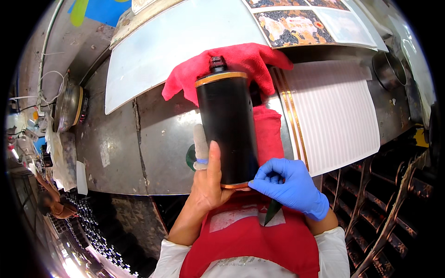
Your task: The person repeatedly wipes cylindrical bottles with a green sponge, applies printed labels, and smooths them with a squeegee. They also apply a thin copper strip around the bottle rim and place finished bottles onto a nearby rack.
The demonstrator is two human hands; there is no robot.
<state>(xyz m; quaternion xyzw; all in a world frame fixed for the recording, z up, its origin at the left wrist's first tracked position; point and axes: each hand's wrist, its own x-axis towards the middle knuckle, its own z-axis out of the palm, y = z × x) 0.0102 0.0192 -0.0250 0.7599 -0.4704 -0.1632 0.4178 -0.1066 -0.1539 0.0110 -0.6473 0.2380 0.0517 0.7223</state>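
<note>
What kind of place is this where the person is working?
Probably a small workshop or factory. The worn metal workbench, sheets of printed decals and racks of dark parts suggest it, and a black cylinder with gold rims lies on a red cloth.

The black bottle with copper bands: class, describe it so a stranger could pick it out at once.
Start at the grey metal worktable, then find the red cloth at its middle. Lying on that cloth is the black bottle, held between the bare left hand and the blue-gloved right hand. It alone is a glossy black cylinder with copper bands at both ends.
</note>
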